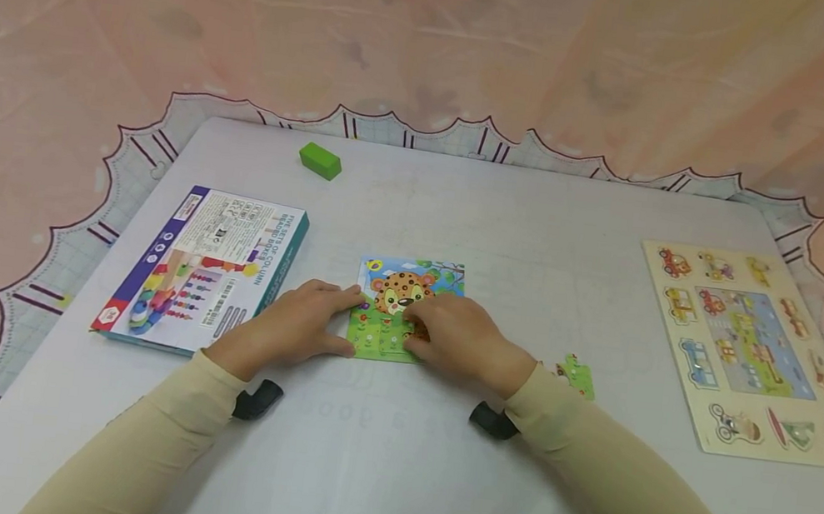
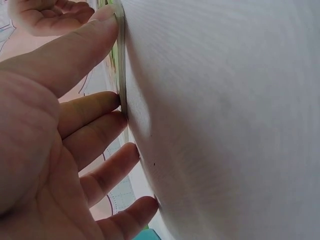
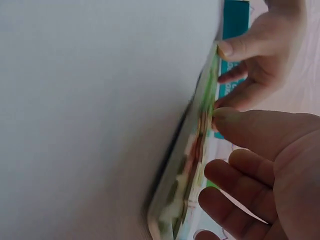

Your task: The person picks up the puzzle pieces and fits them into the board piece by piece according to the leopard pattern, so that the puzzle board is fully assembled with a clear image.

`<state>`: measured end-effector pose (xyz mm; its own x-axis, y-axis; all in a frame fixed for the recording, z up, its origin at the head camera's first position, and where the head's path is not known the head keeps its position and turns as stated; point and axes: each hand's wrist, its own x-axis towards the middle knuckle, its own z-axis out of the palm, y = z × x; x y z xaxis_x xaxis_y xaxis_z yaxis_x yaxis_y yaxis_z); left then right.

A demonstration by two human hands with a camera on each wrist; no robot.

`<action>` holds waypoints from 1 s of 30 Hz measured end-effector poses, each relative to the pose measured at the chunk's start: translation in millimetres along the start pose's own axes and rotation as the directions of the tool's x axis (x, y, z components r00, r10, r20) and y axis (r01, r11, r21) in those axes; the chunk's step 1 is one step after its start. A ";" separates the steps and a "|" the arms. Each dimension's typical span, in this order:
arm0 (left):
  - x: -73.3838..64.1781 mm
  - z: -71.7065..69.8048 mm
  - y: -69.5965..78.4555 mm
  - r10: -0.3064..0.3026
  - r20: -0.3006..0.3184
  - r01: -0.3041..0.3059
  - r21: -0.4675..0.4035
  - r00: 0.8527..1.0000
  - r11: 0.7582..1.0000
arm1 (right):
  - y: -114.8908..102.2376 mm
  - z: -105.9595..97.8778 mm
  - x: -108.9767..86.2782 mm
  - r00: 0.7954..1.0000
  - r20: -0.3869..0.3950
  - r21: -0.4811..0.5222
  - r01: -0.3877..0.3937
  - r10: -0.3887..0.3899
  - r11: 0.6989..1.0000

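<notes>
A square jigsaw puzzle (image 1: 379, 341) with a spotted leopard on green and blue lies mid-table. My left hand (image 1: 303, 321) holds its left side still, its thumb and forefinger touching the edge. In the left wrist view the fingers (image 2: 97, 135) are spread and nearly straight, with the thumb against the board's thin edge (image 2: 121, 65). Over the puzzle's right part, my right hand (image 1: 460, 337) has thumb and forefinger bent round a spotted puzzle piece (image 1: 415, 331), partly hidden by the hand. From the right wrist, the thumb (image 3: 250, 127) meets the puzzle surface and the other fingers curl loosely.
A loose green puzzle piece (image 1: 579, 377) lies beside the right forearm. The boxed bead set (image 1: 210, 273) is on the left, a green block (image 1: 320, 161) at the back. At the right lies a wooden picture board (image 1: 687, 370). A scalloped cloth border (image 1: 439, 138) edges the white table.
</notes>
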<state>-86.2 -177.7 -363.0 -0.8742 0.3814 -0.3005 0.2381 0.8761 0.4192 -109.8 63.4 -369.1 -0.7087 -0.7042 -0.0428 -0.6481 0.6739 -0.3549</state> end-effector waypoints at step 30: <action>2.4 -0.1 -1.9 0.003 0.006 -0.003 0.007 1.000 1.000 | -3.1 1.5 23.8 0.988 0.102 0.011 0.114 -0.115 0.993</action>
<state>-88.8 -178.5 -364.4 -0.8708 0.3862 -0.3043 0.2441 0.8768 0.4143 -124.3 44.2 -370.4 -0.5975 -0.7959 -0.0972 -0.7215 0.5866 -0.3679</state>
